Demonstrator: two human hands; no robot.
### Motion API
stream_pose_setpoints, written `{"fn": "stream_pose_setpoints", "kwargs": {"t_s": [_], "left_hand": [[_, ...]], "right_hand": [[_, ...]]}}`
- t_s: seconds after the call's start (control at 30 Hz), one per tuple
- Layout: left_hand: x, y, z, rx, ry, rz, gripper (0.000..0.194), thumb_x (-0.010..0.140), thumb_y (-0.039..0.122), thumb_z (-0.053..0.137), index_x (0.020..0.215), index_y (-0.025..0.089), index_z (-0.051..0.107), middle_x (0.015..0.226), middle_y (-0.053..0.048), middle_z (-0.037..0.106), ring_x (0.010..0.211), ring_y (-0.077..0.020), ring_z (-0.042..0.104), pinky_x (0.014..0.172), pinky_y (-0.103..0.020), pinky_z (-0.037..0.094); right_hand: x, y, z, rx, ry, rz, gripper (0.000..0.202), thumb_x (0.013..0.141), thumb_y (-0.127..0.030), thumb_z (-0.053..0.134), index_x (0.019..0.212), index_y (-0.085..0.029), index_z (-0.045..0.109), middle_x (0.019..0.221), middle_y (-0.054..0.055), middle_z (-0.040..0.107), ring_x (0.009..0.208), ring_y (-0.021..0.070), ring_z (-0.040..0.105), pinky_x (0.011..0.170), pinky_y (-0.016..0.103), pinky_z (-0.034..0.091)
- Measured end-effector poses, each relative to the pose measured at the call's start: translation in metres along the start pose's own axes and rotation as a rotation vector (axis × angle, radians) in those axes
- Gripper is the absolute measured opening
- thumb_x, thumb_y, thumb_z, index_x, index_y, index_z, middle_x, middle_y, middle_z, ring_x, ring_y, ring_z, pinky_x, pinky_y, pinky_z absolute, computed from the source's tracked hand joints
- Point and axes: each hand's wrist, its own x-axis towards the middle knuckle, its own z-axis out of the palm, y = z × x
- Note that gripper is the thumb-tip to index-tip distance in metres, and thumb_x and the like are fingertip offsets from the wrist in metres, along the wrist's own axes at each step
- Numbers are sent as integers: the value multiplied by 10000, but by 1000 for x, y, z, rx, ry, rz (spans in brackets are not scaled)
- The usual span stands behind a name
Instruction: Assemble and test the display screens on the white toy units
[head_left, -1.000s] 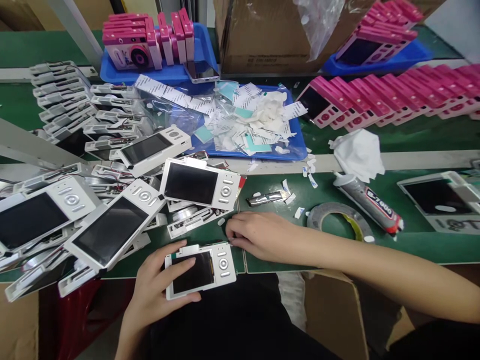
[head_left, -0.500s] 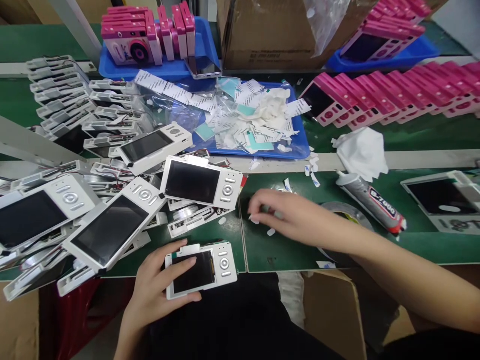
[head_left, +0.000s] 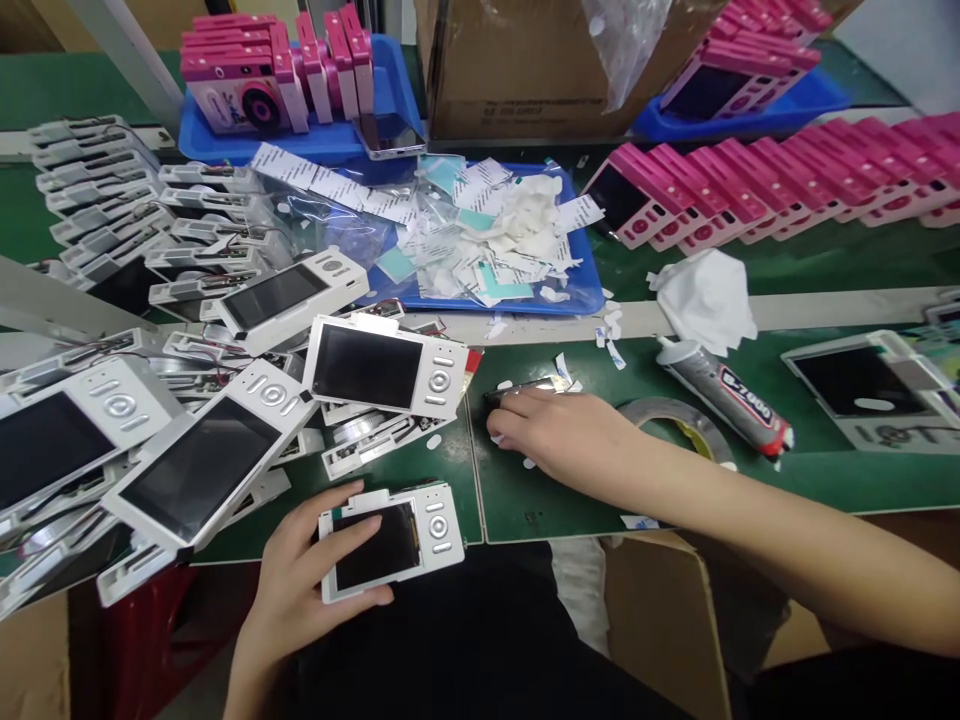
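Note:
My left hand grips a white camera body by its left end, thumb below and a finger lying across the dark screen. It is held screen up at the bench's front edge. Over the bench, my right hand is closed with its fingers curled down. A dark, thin, shiny object shows just beyond those fingers; its kind is unclear, and the fingertips are partly hidden. Small white oval pieces lie near both hands. Right of my right hand is a tape roll, partly covered by the forearm.
White camera bodies are piled at left. A blue tray of paper scraps stands behind. Pink cameras line the back right, and others fill a blue bin. A glue tube, crumpled white cloth and another screened panel lie right.
My right hand has moved slightly and turned over, its fingers now curled downward; the dark shiny object now shows beyond it. My left hand still grips the camera body. The view has shifted slightly.

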Motion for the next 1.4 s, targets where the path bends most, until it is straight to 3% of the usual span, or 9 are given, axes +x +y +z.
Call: {"fn": "stream_pose_setpoints", "kwargs": {"t_s": [0.2,0.4,0.53,0.7,0.8,1.07,1.23,1.3,1.4], "left_hand": [[3,1,-1,-19,20,-24,407,978,613,698,1167,262,773,1268,-98,762,1092,-250,792,840,-330,653],[5,1,-2,16,1,23,408,1010,604,651,1162,235,740,1270,-109,744,1096,-243,786,834,-322,654],[4,0,-2,33,-16,30,411,1015,598,645,1187,232,718,1295,-114,720,1116,-254,777,846,-340,654],[2,-1,-1,31,-17,18,403,1016,583,653,1208,234,714,1309,-112,705,1121,-257,775,871,-350,651],[1,0,0,24,-13,9,406,1009,592,657,1205,243,725,1315,-108,710,1125,-259,777,883,-350,647],[-3,-1,1,-14,-6,-42,405,971,599,711,1216,280,765,1328,-92,733,1126,-262,779,900,-355,644],[-2,-2,0,-20,1,-25,401,971,593,715,1199,267,770,1320,-95,733,1120,-258,779,897,-346,643],[-1,-2,-1,-10,-8,-12,408,978,593,704,1200,256,761,1327,-102,724,1126,-257,775,902,-345,641],[-3,-4,0,-4,-18,-6,398,982,577,708,1204,251,757,1328,-107,720,1131,-258,772,905,-343,639]], "right_hand": [[4,11,-7,54,-48,-110,149,979,-99,588,882,-187,658,946,74,700,905,231,652,702,310,382],[-25,30,-14,176,-48,-108,150,1021,-178,547,909,-216,639,1015,45,702,923,202,681,759,306,475],[-32,30,-2,96,-72,-51,152,1027,-178,561,906,-206,648,965,46,731,870,220,712,689,302,436],[-28,26,11,1,-14,-30,88,1015,-158,604,1021,-182,688,978,73,750,847,240,715,646,304,385],[-28,24,10,-40,12,-70,161,1009,-120,596,911,-189,702,900,62,727,854,231,698,660,302,385],[-26,24,14,-34,26,-148,180,984,-89,582,871,-175,692,858,77,697,877,254,675,698,331,418],[-30,38,0,79,-10,-208,168,1022,-183,570,872,-200,643,932,60,710,873,219,682,738,324,484],[-36,50,-11,175,34,-184,201,1060,-267,511,907,-218,630,991,58,725,898,211,694,774,330,516],[-43,72,-26,253,212,45,222,1055,-384,479,978,-236,625,1011,83,746,916,246,706,807,379,524]]}}
